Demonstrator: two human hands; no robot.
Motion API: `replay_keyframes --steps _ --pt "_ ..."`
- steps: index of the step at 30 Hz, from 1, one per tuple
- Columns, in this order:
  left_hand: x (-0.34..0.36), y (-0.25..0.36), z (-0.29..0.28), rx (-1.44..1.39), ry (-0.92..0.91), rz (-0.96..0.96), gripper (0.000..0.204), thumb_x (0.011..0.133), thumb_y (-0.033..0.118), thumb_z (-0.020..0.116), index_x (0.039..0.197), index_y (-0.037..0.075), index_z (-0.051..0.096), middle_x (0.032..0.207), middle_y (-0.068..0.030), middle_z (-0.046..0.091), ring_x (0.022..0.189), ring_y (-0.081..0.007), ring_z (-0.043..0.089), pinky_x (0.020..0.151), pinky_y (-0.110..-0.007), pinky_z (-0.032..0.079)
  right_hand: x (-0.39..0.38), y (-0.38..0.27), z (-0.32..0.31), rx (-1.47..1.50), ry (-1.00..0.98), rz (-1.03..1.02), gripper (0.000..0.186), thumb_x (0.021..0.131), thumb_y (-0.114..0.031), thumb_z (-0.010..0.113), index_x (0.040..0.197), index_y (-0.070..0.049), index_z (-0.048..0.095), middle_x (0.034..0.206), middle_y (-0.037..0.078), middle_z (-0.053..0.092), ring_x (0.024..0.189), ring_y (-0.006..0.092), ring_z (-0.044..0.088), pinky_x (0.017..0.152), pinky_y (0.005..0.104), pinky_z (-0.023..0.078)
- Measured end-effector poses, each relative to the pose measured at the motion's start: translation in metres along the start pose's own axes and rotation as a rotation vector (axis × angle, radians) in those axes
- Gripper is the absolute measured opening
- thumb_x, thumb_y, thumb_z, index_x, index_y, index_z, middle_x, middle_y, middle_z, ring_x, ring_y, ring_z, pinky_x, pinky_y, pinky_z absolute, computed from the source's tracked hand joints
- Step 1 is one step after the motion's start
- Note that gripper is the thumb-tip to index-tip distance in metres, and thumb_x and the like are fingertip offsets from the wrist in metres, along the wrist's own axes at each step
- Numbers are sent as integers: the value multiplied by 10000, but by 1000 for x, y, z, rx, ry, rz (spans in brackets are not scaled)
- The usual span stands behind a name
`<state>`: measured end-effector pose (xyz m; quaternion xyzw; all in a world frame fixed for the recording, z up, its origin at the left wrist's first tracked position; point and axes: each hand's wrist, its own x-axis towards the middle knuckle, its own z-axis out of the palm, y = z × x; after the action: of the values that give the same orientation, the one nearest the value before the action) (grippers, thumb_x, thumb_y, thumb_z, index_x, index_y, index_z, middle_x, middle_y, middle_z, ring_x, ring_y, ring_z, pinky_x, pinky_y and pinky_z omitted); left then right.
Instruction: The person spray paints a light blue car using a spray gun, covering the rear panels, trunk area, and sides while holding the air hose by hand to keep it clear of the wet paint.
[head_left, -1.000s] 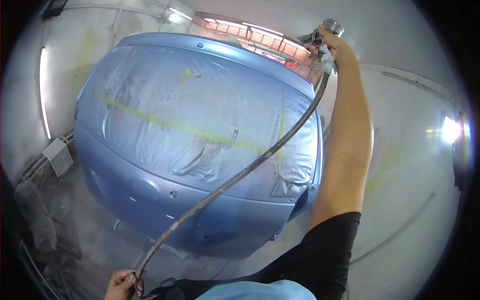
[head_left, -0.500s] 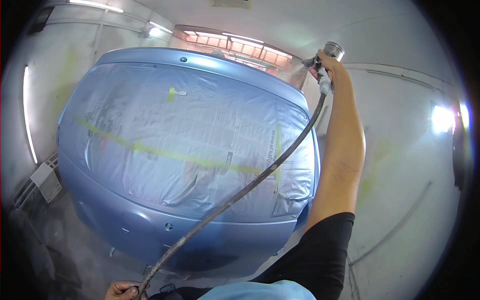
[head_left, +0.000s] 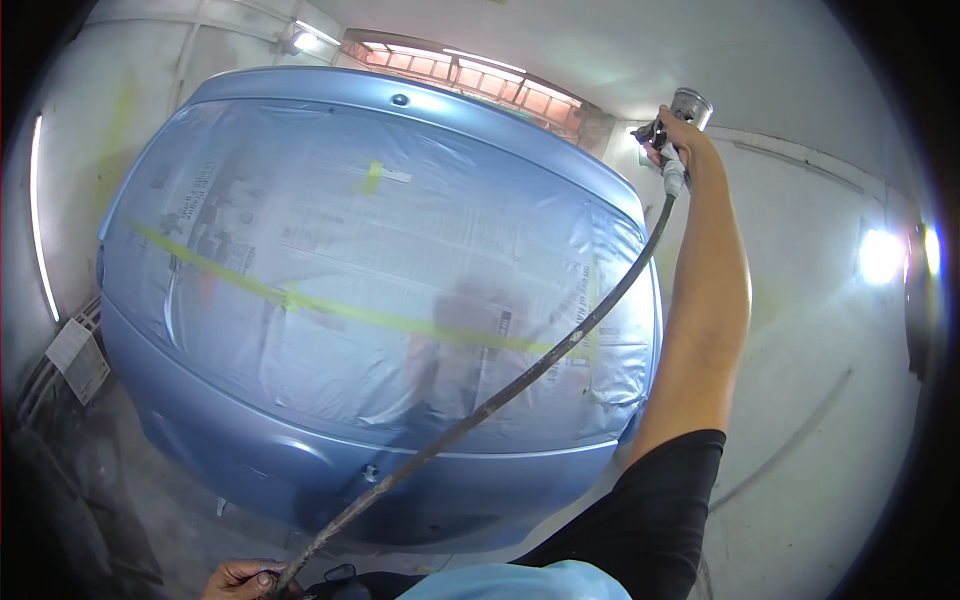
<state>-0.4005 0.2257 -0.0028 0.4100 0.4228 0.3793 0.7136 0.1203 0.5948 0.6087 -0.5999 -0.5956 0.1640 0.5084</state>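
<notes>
My right hand (head_left: 678, 135), raised at the end of an outstretched arm, grips a paint spray gun (head_left: 692, 106) with a silver cup on top. The gun is beyond the upper right corner of a blue car tailgate (head_left: 290, 95), apart from it. From the gun's wrapped handle end, a dark air hose (head_left: 500, 395) runs down across the panel to the lower left. My left hand (head_left: 240, 578) is closed around the hose there. Newspaper and plastic masking sheet (head_left: 400, 270), with yellow-green tape strips (head_left: 375, 178), covers the tailgate's window area.
Pale walls (head_left: 810, 300) surround the car, with a bright lamp (head_left: 883, 256) on the right and a tube light (head_left: 42, 215) on the left. Beside the panel's lower left stands a rack (head_left: 78, 360) with a white sheet. Pinkish lit panels (head_left: 470, 75) are behind.
The view has shifted, and the tailgate now appears larger and slightly higher. The spray gun in my right hand shows a little further right. My left hand keeps hold of the hose.
</notes>
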Motion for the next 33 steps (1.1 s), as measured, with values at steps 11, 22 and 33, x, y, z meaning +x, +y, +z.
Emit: replay_keyframes --steps 11,22,33 --pt "-25 7 -152 -170 -61 74 417 975 327 600 1224 -7 621 1066 -52 663 946 -157 601 845 -300 474 -13 -132 219 -23 -144 -50 492 998 -474 478 1001 16 442 648 161 589 430 242 573 366 339 502" --pt "-57 19 -286 -227 -35 86 483 963 375 598 1234 -24 612 1117 -84 650 1014 -189 586 904 -329 445 9 -247 472 90 -187 -48 505 1004 -464 464 1068 36 448 776 178 604 512 247 610 395 344 548" --pt "-84 24 -335 -301 49 71 556 949 428 595 1245 -43 601 1174 -119 635 1089 -224 569 969 -360 412 -3 -315 646 182 -318 -195 547 1021 -452 421 1087 89 455 767 213 627 526 283 637 427 370 566"
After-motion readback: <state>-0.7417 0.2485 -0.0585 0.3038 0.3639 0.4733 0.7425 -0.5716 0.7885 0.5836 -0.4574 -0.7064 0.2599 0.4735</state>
